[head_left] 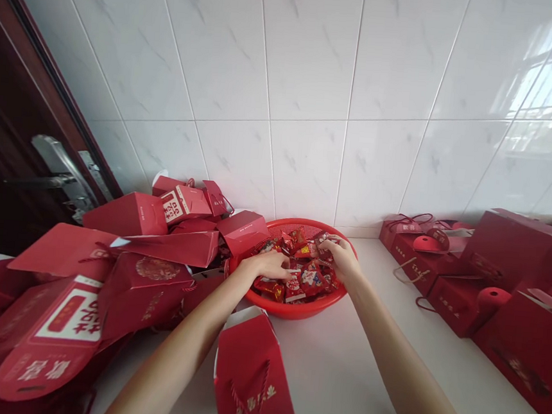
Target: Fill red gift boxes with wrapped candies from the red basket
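A round red plastic basket (291, 310) holds many small wrapped candies (312, 278), mostly red. My left hand (271, 264) reaches over the basket's left side, fingers bent down among the candies; whether it grips one is hidden. At the right side of the basket, my right hand (340, 254) has its fingers closed on a wrapped candy (324, 240). In front of the basket, between my forearms, a red gift box (254, 372) with a twisted cord handle and gold lettering lies on the white surface.
Many red boxes (147, 292) are heaped at the left, beside a dark door (17, 120) with a metal handle. More red boxes (463, 275) stand in rows at the right. A tiled wall (303, 164) rises behind the basket.
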### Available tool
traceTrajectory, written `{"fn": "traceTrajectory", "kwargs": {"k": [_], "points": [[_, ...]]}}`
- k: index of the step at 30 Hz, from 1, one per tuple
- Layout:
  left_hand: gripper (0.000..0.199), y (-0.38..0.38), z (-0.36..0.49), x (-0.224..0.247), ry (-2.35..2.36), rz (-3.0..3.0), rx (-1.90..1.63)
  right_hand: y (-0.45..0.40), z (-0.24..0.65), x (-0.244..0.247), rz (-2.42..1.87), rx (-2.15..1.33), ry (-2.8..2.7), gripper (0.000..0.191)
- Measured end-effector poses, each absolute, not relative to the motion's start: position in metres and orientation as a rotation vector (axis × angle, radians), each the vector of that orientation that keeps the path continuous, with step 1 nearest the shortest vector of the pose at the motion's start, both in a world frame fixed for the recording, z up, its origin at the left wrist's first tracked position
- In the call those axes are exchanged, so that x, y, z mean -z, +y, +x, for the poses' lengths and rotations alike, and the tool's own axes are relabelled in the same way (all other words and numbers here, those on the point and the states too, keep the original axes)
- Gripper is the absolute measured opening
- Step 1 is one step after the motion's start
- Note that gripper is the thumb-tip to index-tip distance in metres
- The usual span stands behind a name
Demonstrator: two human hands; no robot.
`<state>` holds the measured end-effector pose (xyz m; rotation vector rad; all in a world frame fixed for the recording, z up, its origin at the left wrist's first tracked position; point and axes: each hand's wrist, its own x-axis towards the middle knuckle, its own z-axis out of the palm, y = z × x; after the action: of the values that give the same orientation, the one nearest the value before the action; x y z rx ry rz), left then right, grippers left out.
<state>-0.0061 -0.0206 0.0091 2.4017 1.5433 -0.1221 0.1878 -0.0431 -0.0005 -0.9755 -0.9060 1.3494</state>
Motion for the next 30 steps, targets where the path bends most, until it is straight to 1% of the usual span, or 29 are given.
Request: {"fn": "traceTrajectory", "kwargs": {"k": [6,8,11,13,15,17,19,22,26,28,30], "points": [[0.043,-0.020,-0.008,-0.007,1.495,2.381,0.219,-0.043,0.188,0.002,-0.938,-1.349,-0.941,0.014],[0.049,-0.019,-0.008,-0.006,1.482,2.374,0.239,-0.042,0.189,0.003,-0.924,-1.354,-0.944,0.016],[0.064,-0.018,-0.010,-0.004,1.458,2.343,0.248,-0.040,0.189,0.005,-0.910,-1.351,-0.929,0.020],[0.068,-0.017,-0.011,-0.002,1.447,2.328,0.235,-0.040,0.189,0.005,-0.903,-1.345,-0.929,0.022],[0.061,-0.015,-0.013,0.000,1.437,2.334,0.144,-0.041,0.189,0.005,-0.898,-1.341,-0.942,0.022],[0.047,-0.013,-0.014,0.001,1.424,2.330,-0.075,-0.042,0.189,0.004,-0.896,-1.339,-0.962,0.022],[0.038,-0.011,-0.015,0.002,1.417,2.299,-0.304,-0.044,0.189,0.002,-0.906,-1.334,-0.962,0.021],[0.039,-0.006,-0.014,0.004,1.391,2.261,-0.492,-0.045,0.189,0.001,-0.911,-1.335,-0.929,0.020],[0.035,0.001,-0.014,0.009,1.172,2.144,-0.847,-0.044,0.188,0.001,-0.898,-1.328,-0.920,0.018],[0.035,0.002,-0.014,0.010,1.086,2.084,-0.929,-0.044,0.188,0.002,-0.894,-1.317,-0.928,0.016],[0.037,0.002,-0.014,0.009,1.045,2.066,-0.937,-0.043,0.187,0.003,-0.889,-1.315,-0.941,0.016]]}}
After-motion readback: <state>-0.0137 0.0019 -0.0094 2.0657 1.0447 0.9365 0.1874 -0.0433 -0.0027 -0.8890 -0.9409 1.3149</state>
